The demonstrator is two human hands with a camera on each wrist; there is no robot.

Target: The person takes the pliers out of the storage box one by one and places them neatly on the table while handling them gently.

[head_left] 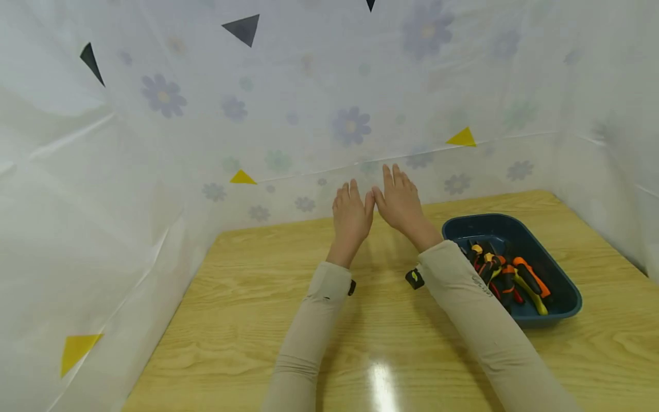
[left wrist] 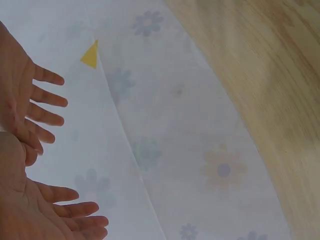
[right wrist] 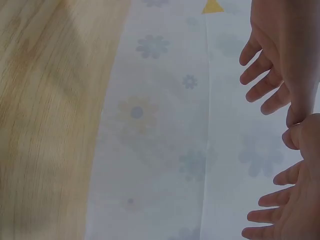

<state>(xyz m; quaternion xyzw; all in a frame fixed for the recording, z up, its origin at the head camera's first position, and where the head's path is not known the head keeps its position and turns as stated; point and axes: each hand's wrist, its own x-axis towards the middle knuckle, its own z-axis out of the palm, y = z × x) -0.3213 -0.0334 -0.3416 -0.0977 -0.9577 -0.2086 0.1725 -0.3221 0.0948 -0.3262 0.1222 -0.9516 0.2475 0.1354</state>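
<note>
Both bare hands are held up side by side above the table's far part, fingers extended. The left hand and the right hand meet at the thumb tips. Nothing shows in either hand. In the left wrist view, the left hand is at the lower left, below the right hand. The right wrist view shows the right hand low at the right edge, with the left hand above it. Fingers are spread slightly apart in both wrist views.
A dark blue tub stands on the wooden table at the right, partly behind the right sleeve. Inside lie several hand tools with orange, black, yellow and red handles. White flowered sheeting encloses the back and sides.
</note>
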